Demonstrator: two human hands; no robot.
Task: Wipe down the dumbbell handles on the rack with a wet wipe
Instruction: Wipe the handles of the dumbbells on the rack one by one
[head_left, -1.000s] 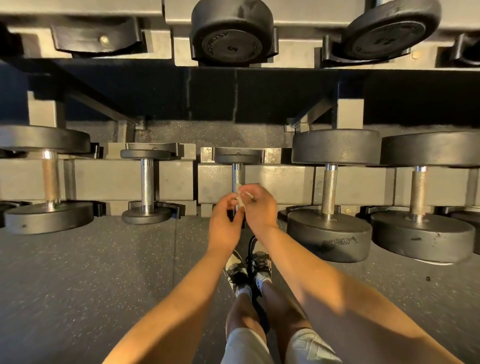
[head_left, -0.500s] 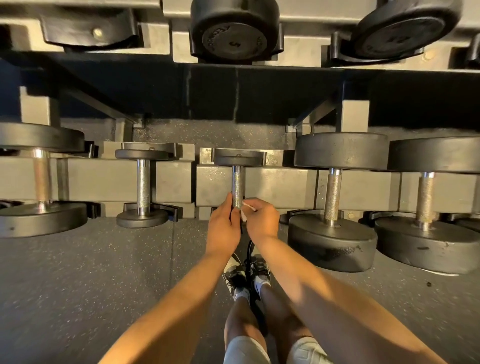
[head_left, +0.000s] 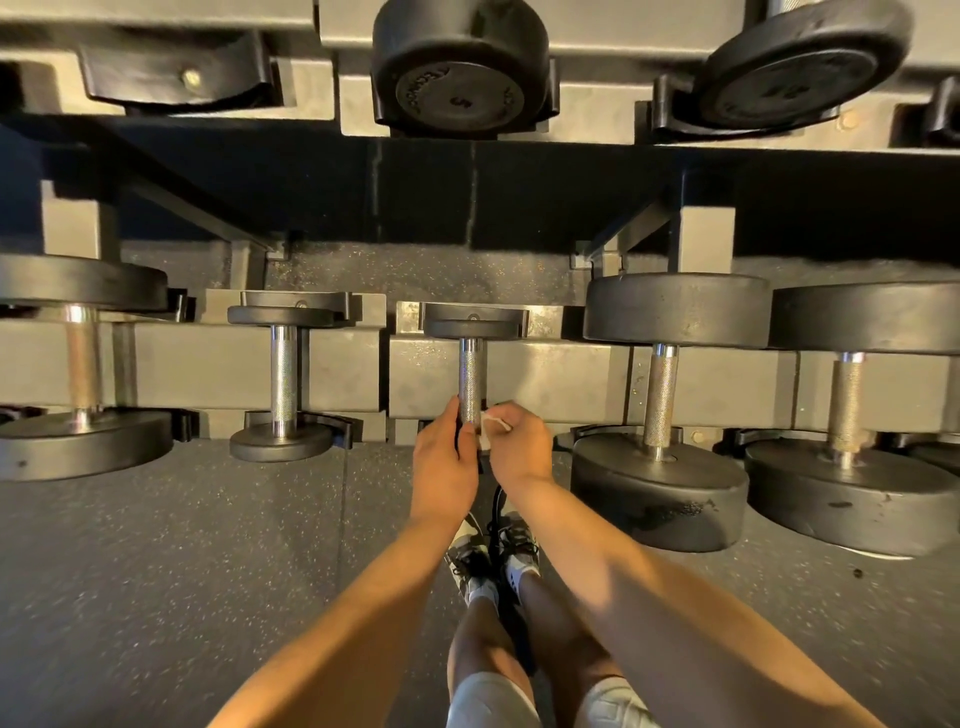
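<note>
White wipe (head_left: 490, 430) coming up now, pinched in the curled fingers of the right hand (head_left: 521, 444), just right of the near end of the centre handle (head_left: 470, 376). Left hand (head_left: 442, 460) is on the other side of that bar, fingers straight and pressed together, tips lying against the knurled steel. The thumb is hidden, so I can't say whether it wraps round. The wipe is right at the bar, touching or just off it, too close for me to call. This is the smallest dumbbell on the low row of the rack (head_left: 561, 374), lying near to far in its cradle.

Progress, as I read it: I'm only at the start on this bar. The wipe isn't round it yet, and most of its length beyond my fingers shows bare metal. No sheen or damp mark on any bar tells me which ones are done, so I won't claim any.

What's left looks like plenty. To the left sit the small left handle (head_left: 283, 374) and the far-left handle (head_left: 80, 358). To the right are the right handle (head_left: 661, 397) and the far-right handle (head_left: 847, 400), both well apart from my hands. On the upper row a top dumbbell (head_left: 460, 67) faces me end-on, its handle out of sight, so that tier needs checking too.
</note>
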